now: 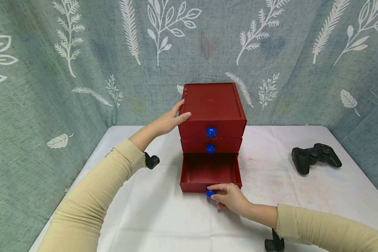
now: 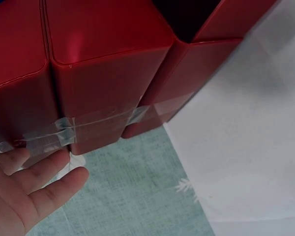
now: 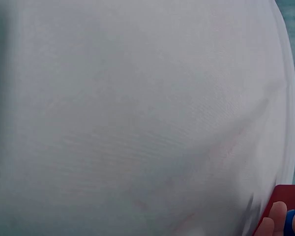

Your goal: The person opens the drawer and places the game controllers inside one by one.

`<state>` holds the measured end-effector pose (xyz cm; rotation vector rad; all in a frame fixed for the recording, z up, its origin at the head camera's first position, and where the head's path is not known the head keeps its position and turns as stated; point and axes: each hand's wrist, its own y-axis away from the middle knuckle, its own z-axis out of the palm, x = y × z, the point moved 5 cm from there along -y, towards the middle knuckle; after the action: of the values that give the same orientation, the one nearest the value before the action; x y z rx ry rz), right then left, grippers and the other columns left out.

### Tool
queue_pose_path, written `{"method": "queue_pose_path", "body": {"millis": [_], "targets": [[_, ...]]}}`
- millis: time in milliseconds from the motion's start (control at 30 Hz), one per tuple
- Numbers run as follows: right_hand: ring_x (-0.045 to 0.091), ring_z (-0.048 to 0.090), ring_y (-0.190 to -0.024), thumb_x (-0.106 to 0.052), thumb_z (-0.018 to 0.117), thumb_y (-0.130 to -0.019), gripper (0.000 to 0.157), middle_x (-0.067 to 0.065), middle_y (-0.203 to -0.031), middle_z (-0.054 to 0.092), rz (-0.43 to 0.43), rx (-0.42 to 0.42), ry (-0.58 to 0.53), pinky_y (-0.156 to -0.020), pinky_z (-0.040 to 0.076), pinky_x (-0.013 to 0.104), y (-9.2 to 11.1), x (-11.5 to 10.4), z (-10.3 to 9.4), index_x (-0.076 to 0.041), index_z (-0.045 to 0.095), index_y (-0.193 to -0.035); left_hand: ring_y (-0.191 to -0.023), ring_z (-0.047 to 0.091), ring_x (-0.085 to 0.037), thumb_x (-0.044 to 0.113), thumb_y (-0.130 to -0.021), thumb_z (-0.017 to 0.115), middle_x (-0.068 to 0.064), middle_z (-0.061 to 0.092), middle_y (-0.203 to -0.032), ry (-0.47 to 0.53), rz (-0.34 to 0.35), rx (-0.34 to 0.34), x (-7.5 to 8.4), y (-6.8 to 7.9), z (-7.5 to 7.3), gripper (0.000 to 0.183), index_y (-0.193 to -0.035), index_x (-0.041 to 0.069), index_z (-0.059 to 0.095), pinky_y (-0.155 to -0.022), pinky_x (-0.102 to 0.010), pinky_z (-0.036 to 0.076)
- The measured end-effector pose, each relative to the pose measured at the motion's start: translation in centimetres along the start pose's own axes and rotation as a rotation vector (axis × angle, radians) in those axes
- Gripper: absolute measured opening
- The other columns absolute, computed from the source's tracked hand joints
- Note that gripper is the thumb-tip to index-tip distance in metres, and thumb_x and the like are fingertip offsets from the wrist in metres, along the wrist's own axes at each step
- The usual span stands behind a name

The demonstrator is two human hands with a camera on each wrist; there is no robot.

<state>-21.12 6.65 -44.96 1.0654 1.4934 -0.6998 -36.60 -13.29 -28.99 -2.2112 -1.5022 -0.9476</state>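
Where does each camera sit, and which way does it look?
Head: on the head, looking forward and down at the red drawer unit; both sleeves, left grip and right grip show.
Left wrist: on that wrist, looking at the unit's side with clear tape; left fingers show at lower left.
Right wrist: on that wrist, looking mostly at the white tabletop; right fingers show at bottom right.
Head and right wrist views share the blue knob pinched by the right grip.

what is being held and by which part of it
The open bottom drawer, by the blue knob on its front, in the right hand's grip.
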Motion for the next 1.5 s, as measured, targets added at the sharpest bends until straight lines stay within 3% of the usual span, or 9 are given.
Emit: {"method": "queue_pose_path", "body": {"millis": [233,600,933,1167,1500], "targets": [[0.025,0.056,-0.05,-0.005,0.063,-0.084,0.032,0.02,-0.08,0.067,-0.007,-0.004,0.001,-0.052,0.052,0.033,0.2,0.1,0.1,0.002,0.062,-0.116,-0.139,0.017,-0.03,0.062,-0.089,0.037,-0.005,0.009,-0.154,0.01,0.006,-0.002,0.0,0.0,0.0,0.079,-0.147,0.03,-0.005,-0.106,-0.055,0.023],[0.02,0.056,-0.05,-0.006,0.062,-0.086,0.032,0.021,-0.076,0.066,-0.017,-0.025,0.006,-0.051,0.053,0.032,0.5,0.1,0.3,0.002,0.061,-0.117,-0.138,0.018,-0.029,0.063,-0.088,0.037,-0.005,0.01,-0.153,0.011,0.002,0.004,-0.1,-0.1,0.1,0.079,-0.147,0.03,-0.004,-0.106,-0.054,0.024],[0.025,0.06,-0.056,-0.007,0.059,-0.088,0.038,0.019,-0.096,0.066,0.002,-0.147,0.002,-0.057,0.054,0.036,0.9,-0.1,-0.2,-0.001,0.055,-0.126,-0.139,0.016,-0.029,0.063,-0.088,0.036,-0.004,0.009,-0.154,0.014,-0.001,-0.002,0.1,-0.1,0.2,0.079,-0.147,0.031,-0.005,-0.106,-0.054,0.023],[0.018,0.061,-0.065,-0.007,0.059,-0.088,0.036,0.018,-0.089,0.065,0.014,-0.203,0.042,-0.061,0.055,0.03,1.5,-0.8,-1.1,-0.002,0.057,-0.123,-0.139,0.016,-0.029,0.063,-0.088,0.036,-0.004,0.008,-0.154,0.017,0.006,-0.005,0.1,-0.2,0.2,0.08,-0.147,0.03,-0.005,-0.106,-0.053,0.023],[0.022,0.061,-0.059,-0.011,0.061,-0.087,0.032,0.02,-0.091,0.067,-0.029,-0.254,0.166,-0.054,0.051,0.028,1.7,-2.8,-2.4,-0.002,0.06,-0.118,-0.139,0.016,-0.029,0.062,-0.089,0.036,-0.005,0.007,-0.154,0.023,0.006,-0.007,0.2,0.0,0.1,0.079,-0.147,0.029,-0.006,-0.106,-0.052,0.024]]}}
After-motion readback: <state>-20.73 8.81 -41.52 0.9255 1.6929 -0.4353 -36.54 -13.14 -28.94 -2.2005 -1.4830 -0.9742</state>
